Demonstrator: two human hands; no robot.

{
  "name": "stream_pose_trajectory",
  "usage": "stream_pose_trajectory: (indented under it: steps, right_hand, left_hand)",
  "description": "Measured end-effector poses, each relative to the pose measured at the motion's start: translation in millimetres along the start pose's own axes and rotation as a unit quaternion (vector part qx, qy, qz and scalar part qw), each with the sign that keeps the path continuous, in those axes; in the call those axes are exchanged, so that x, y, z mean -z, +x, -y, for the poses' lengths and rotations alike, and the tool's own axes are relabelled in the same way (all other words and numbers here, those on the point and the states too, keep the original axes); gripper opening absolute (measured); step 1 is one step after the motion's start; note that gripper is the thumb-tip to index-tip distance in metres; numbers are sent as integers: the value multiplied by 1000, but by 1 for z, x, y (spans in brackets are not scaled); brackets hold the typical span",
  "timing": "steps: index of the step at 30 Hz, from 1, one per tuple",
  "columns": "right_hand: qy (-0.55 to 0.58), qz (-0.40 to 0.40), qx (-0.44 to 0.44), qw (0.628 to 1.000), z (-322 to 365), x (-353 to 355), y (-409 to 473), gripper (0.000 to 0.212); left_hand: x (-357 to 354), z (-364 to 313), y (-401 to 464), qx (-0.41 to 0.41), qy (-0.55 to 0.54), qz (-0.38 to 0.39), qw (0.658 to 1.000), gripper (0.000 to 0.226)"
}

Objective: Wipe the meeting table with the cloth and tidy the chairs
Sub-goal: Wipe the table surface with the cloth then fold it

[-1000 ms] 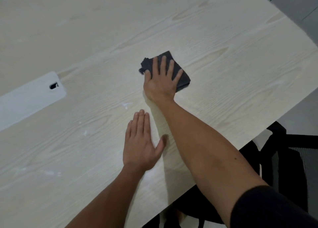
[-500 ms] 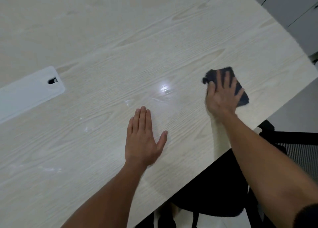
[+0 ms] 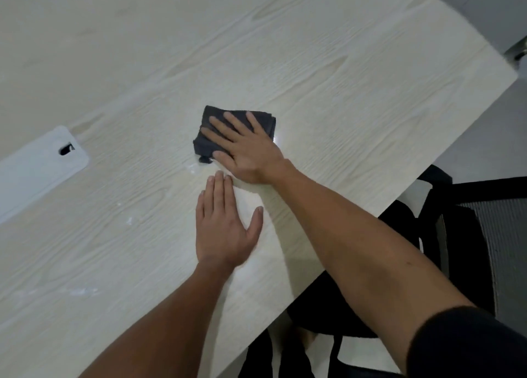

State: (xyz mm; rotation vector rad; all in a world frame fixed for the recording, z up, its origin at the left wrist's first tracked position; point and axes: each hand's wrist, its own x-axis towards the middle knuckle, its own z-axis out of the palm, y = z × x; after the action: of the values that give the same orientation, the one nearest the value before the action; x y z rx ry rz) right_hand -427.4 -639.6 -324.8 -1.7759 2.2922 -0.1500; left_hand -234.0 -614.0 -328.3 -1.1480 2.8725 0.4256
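Note:
A folded dark grey cloth [image 3: 212, 121] lies on the pale wood-grain meeting table [image 3: 342, 64], near its middle. My right hand [image 3: 245, 149] presses flat on the cloth with fingers spread, covering its right half. My left hand [image 3: 225, 223] rests palm down on the bare table just in front of it, fingers together, holding nothing. A black office chair [image 3: 462, 235] with a mesh back stands at the table's right edge, partly under my right arm.
A white cable-port cover [image 3: 37, 169] with a dark slot sits in the table at the left. Whitish smears [image 3: 82, 292] mark the surface near the left hand and at lower left. Grey floor [image 3: 484, 126] shows beyond the table's right corner.
My right hand has slid the cloth back left from near the table's right edge to the middle, just ahead of my left hand. The left hand stayed put.

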Motion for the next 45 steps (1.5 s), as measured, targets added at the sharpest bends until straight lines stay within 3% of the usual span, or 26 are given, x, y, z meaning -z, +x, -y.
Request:
stream_pose_trajectory:
  steps: [1,3,7,9,11,13,15,17,20,22,25,27,30,33,35,38,39,41,43,45]
  right_hand:
    - [-5,6,23,1000,-19,1,-11,59]
    - [2,4,-16,1000,-60,7,-36,59]
    - [14,-44,-269,962,-138,26,-100,64]
    - [35,-61,-424,903,-151,30,-123,66]
    - [74,-88,-567,816,-134,25,-121,66]
    - [105,-116,-643,750,-92,18,-96,67]
    - [118,-123,-626,761,-44,11,-63,68]
    - [109,-116,-538,827,-6,4,-32,67]
    - [71,-56,-316,944,27,-3,-3,66]
    - [34,1,-143,989,33,-4,0,64]
    - [-17,27,53,998,23,-7,-19,60]
    - [-29,35,111,993,10,-7,-37,59]
    - [-21,24,42,999,-21,-1,-67,58]
    - [6,-13,-177,984,-59,6,-98,61]
    - [41,-42,-352,934,-68,7,-115,64]
    - [86,-83,-550,826,-38,4,-112,66]
    - [100,-93,-582,801,-19,1,-103,67]
    - [116,-101,-592,791,26,-6,-74,69]
    - [125,-99,-557,815,71,-13,-41,70]
    - [120,-90,-484,862,113,-21,-7,70]
  left_hand:
    - [0,0,-1,-1,-1,-1,1000,92]
    - [1,0,-2,-4,-8,2,1000,93]
    - [1,-1,-3,-12,-20,2,1000,93]
    - [1,-2,-3,-13,-25,-4,1000,93]
    - [2,-2,-3,-14,-28,-8,999,93]
    - [2,-2,-3,-15,-35,-12,999,93]
    - [1,-2,-3,-15,-39,-19,999,93]
    - [2,-1,-4,-17,-53,-22,998,93]
    - [2,5,-3,-24,-98,-39,994,95]
    - [4,12,-8,-37,-129,-55,989,95]
    - [13,23,-27,-23,-101,-69,992,96]
    - [19,30,-47,23,-64,-50,996,97]
    - [18,47,-74,53,-26,-23,998,99]
    - [15,58,-92,73,-12,-17,997,101]
    - [11,60,-100,87,-12,-9,996,101]
    - [7,60,-103,89,-4,-15,996,100]
    - [7,59,-103,87,-2,-17,996,100]
    - [6,59,-101,87,-2,-18,996,100]
    - [5,58,-101,86,2,-11,996,100]
    - [5,59,-102,87,9,-7,996,100]
